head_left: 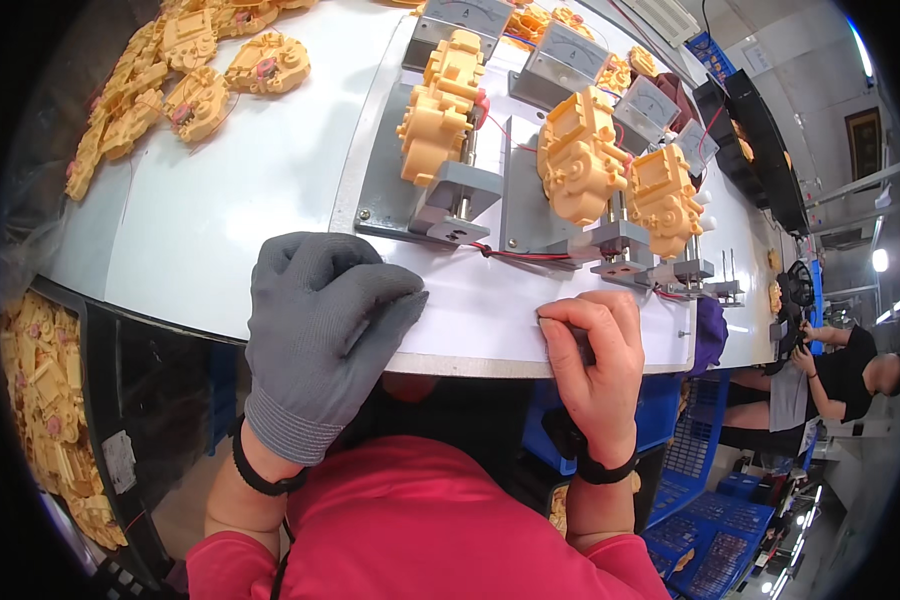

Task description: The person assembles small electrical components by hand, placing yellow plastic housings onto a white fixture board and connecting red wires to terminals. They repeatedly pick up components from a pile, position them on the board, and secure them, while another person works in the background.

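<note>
My left hand [325,325], in a grey knit glove, rests at the table's front edge with its fingers curled and thumb pressed to them; nothing shows at the tips. My bare right hand [595,355] is closed at the same edge, thumb against forefinger. A dark patch shows between its fingers, and I cannot make out whether it is a thing or shadow. Beyond the hands, yellow-orange plastic gear housings sit upright on metal test stands: a left housing [435,125], a middle housing [580,155] and a right housing [664,200]. Neither hand touches them.
Analog panel meters [470,15] stand behind the fixtures. Red and black wires [530,256] run along their front. Loose housings [195,100] are heaped at the far left, and more fill a black bin [95,400]. Blue crates [710,540] and a seated co-worker [840,375] are at right.
</note>
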Motion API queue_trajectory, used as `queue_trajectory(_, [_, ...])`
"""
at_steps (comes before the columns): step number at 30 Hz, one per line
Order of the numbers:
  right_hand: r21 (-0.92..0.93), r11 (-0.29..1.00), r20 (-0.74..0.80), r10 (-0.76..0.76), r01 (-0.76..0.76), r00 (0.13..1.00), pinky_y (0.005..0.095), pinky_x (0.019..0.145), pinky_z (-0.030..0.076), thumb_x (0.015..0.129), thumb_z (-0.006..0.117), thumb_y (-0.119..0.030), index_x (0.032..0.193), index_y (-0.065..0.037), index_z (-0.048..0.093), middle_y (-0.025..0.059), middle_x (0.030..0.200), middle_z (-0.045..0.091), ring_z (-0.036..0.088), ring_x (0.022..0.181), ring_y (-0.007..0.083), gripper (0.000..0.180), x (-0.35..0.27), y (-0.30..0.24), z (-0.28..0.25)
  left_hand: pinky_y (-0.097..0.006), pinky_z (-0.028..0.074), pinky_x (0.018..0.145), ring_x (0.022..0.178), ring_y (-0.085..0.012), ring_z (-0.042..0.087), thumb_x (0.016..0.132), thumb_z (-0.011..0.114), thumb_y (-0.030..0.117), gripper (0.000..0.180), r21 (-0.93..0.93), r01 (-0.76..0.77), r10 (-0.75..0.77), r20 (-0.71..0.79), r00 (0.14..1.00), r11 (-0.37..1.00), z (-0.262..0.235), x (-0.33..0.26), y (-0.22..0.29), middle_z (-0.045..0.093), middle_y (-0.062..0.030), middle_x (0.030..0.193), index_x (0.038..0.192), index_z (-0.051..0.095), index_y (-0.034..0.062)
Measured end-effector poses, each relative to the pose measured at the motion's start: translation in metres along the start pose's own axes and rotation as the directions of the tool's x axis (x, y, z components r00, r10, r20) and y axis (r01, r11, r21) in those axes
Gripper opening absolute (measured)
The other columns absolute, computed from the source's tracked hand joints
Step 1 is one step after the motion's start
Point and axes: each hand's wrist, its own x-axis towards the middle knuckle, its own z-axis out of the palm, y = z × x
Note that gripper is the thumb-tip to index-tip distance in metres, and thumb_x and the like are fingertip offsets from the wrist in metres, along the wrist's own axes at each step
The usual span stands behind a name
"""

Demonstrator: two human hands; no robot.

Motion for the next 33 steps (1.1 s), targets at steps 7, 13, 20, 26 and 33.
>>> queue_trajectory(7, [0.001, 1.0, 0.003, -0.007, 0.007, 1.0, 0.0358, 0.075, 0.042, 0.08, 0.078, -0.005, 0.093, -0.009, 0.071, 0.0046, 0.087, 0.062, 0.056, 0.082, 0.0241, 0.015, 0.0003, 0.0026, 0.0002, -0.038, 0.047, 0.087, 0.101, -0.027, 0.052, 0.08, 0.076, 0.01, 0.014, -0.023, -0.007, 0.007, -0.002, 1.0, 1.0, 0.0011, -0.002, -0.0024, 0.06, -0.0069, 0.095, 0.093, 0.073, 0.0111])
queue_trajectory(13, [0.016, 1.0, 0.0, -0.002, 0.002, 1.0, 0.0359, 0.075, 0.042, 0.081, 0.077, -0.006, 0.093, -0.009, 0.071, 0.0048, 0.089, 0.062, 0.056, 0.083, 0.0245, 0.014, -0.0009, 0.0025, 0.0002, -0.04, 0.042, 0.091, 0.097, -0.0268, 0.056, 0.081, 0.078, 0.019, 0.012, -0.045, -0.01, 0.008, -0.055, 0.998, 0.999, 0.004, -0.0041, -0.002, 0.065, -0.0029, 0.091, 0.092, 0.075, 0.017])
queue_trajectory(20, [0.009, 1.0, -0.003, 0.0, 0.0, 1.0, 0.036, 0.076, 0.043, 0.081, 0.077, -0.006, 0.094, -0.009, 0.071, 0.0051, 0.089, 0.063, 0.056, 0.084, 0.0248, 0.014, -0.0019, 0.0026, 0.0001, -0.038, 0.047, 0.088, 0.101, -0.0267, 0.053, 0.079, 0.077, 0.011, 0.015, -0.036, -0.026, 0.024, -0.046, 0.999, 0.999, 0.0041, -0.0055, -0.0018, 0.061, -0.0052, 0.092, 0.093, 0.074, 0.0113])
queue_trajectory(26, [0.0, 1.0, -0.007, -0.014, 0.014, 1.0, 0.0359, 0.076, 0.042, 0.081, 0.077, -0.005, 0.094, -0.009, 0.071, 0.0049, 0.089, 0.063, 0.056, 0.084, 0.0246, 0.015, -0.0014, 0.0017, -0.0001, -0.038, 0.042, 0.09, 0.096, -0.0263, 0.055, 0.081, 0.078, 0.02, 0.014, -0.03, 0.007, -0.01, -0.09, 0.996, 1.0, 0.0059, -0.0064, -0.0005, 0.065, -0.0025, 0.092, 0.094, 0.075, 0.0166])
queue_trajectory(33, [-0.001, 1.0, -0.004, -0.013, 0.013, 1.0, 0.0362, 0.076, 0.042, 0.081, 0.077, -0.005, 0.094, -0.009, 0.071, 0.0049, 0.089, 0.063, 0.056, 0.084, 0.0248, 0.015, -0.001, 0.0014, 0.0, -0.038, 0.047, 0.088, 0.1, -0.0274, 0.053, 0.078, 0.079, 0.013, 0.014, -0.03, -0.012, 0.01, -0.061, 0.998, 0.999, 0.0049, -0.0064, -0.0017, 0.062, -0.0039, 0.092, 0.091, 0.074, 0.0134])
